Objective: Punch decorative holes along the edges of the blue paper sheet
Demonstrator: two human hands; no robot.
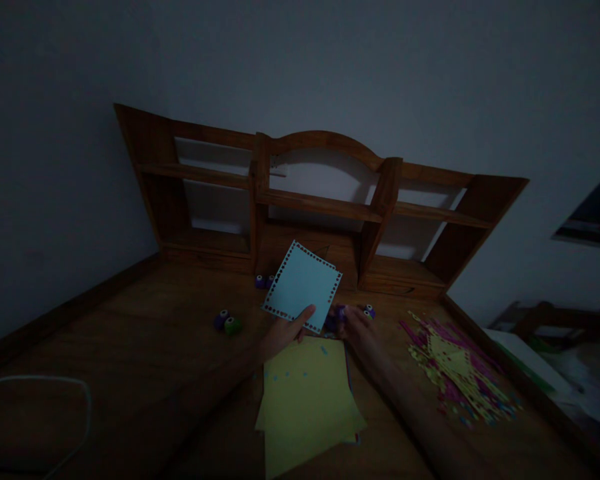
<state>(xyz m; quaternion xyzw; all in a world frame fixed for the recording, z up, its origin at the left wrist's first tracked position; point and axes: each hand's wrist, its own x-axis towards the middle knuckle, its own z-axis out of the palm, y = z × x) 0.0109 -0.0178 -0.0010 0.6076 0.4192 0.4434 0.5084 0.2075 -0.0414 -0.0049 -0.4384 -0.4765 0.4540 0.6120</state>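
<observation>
Blue paper (303, 280), just beyond the yellow paper (307, 407), pinched near its lower edge by left hand (285, 335), right hand (359, 327) apparently closed round purple punch (341, 312); likely light, bendy, tearable along holed border, best held inside it.

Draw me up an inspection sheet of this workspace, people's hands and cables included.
Surface: wooden desk, dimly lit.
Job's things: blue sheet, holes along its edges; yellow sheets, loosely stacked.
Clutter: yellow and pink scraps heaped at right; small purple and green gadgets at left.
Hands: left hand grips the blue sheet; right hand holds a purple gadget.
Cables: white cord at left.
Surroundings: wooden shelf unit, wall.
</observation>
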